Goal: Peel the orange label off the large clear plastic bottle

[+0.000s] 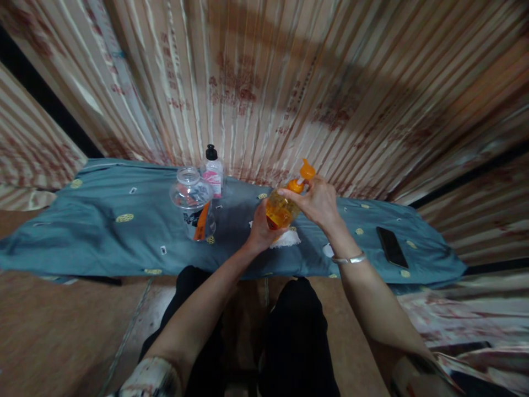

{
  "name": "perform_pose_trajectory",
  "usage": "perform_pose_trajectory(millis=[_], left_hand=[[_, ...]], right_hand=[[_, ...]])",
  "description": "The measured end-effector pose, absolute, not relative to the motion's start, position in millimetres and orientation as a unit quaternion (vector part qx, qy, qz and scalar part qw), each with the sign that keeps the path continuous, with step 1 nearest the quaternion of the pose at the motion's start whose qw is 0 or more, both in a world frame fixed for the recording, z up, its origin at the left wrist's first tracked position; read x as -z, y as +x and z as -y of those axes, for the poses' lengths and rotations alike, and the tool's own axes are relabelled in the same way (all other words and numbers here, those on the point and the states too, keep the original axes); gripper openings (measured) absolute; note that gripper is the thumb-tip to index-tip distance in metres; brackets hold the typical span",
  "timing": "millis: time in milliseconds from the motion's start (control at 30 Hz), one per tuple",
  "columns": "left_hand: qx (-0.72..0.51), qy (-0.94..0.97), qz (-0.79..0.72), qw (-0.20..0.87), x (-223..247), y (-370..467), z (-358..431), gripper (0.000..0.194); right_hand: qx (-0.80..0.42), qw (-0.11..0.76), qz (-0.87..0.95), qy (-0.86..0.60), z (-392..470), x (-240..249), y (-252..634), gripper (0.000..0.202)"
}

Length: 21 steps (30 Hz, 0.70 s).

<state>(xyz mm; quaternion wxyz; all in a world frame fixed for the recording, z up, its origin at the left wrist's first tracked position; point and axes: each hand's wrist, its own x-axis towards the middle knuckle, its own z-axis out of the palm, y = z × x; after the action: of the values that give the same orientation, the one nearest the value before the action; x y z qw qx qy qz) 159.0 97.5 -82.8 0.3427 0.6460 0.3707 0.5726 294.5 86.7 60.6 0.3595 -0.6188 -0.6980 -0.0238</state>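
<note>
A clear pump bottle (pixel 279 208) with amber liquid and an orange pump top is held tilted to the right above the cloth-covered table. My left hand (pixel 263 229) is wrapped round its lower body. At its neck, just below the orange pump head (pixel 306 170), the fingers of my right hand (pixel 320 199) are closed on the collar. A white piece of tissue (pixel 289 238) lies on the cloth under the bottle. To the left stand a clear plastic cup (pixel 198 220) with an orange and black print and a small bottle (pixel 213 177) with a black cap.
The table is draped in a blue-green cloth (pixel 107 193) with yellow prints. A dark phone (pixel 392 246) lies toward its right end. Behind the table hangs a striped curtain (pixel 248 82). My knees are close under the front edge, and a small white item (pixel 328 250) shows by my right wrist.
</note>
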Motion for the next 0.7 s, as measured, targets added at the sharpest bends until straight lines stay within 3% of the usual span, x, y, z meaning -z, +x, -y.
perform_pose_trajectory(millis=[167,267,367,567,700], left_hand=[[-0.571,0.648,-0.366,0.346,81.1,157.9,-97.1,0.074],[-0.574,0.646,-0.366,0.346,80.8,157.9,-96.9,0.076],[-0.574,0.647,-0.363,0.347,81.0,158.0,-96.4,0.075],[-0.575,0.646,-0.366,0.343,80.6,157.9,-96.0,0.076],[-0.574,0.647,-0.366,0.343,79.7,157.9,-96.2,0.075]], right_hand=[[-0.176,0.394,0.744,-0.51,-86.8,-60.9,313.2,0.07],[-0.257,0.394,0.746,-0.472,-92.2,-58.1,320.2,0.064],[-0.227,0.407,0.737,-0.49,-96.5,-53.6,319.2,0.056],[-0.037,0.435,0.664,-0.607,-91.1,-47.6,296.2,0.046],[-0.016,0.443,0.65,-0.617,-84.6,-46.0,288.8,0.045]])
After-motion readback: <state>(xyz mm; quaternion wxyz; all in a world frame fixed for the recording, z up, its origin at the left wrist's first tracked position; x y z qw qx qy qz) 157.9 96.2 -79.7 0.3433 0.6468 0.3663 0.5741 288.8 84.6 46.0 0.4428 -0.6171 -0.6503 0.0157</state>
